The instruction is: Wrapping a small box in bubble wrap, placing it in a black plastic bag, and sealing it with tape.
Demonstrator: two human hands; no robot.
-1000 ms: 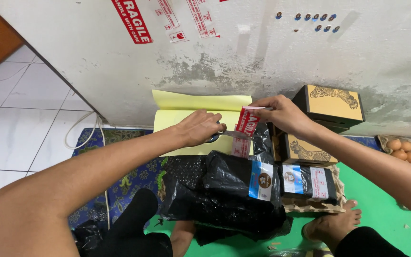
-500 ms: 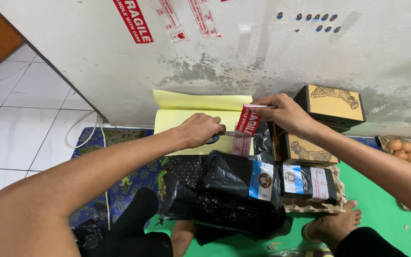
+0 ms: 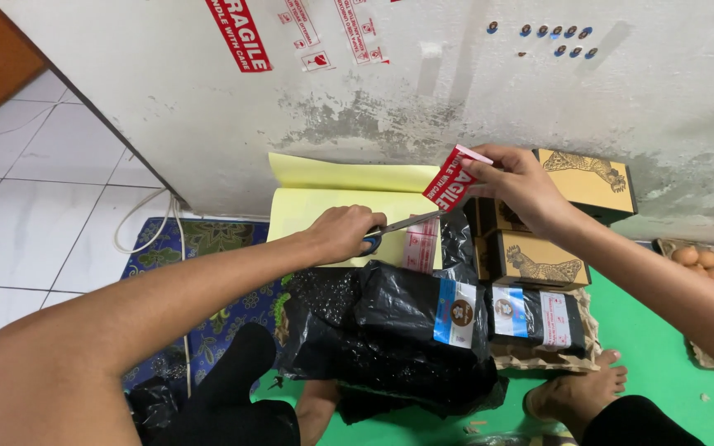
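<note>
Head view: red label (image 3: 451,178) between right hand (image 3: 521,187) fingertips

Red-and-white sticker (image 3: 449,178) at 12 o'clock; scissors (image 3: 398,228) just below centre-top, blue handle, silver blades. Yellow backing sheets (image 3: 332,194) at 11. Black plastic-wrapped parcels (image 3: 390,339) at 6, with blue-white labels. Tan boxes (image 3: 539,258) with black rooster print at 2–3. Green mat (image 3: 663,363) at 4–5. Blue floral cloth (image 3: 208,248) at 8–9. Brown eggs (image 3: 708,263) at 3. White floor tiles (image 3: 35,215) at 9–10.
</note>
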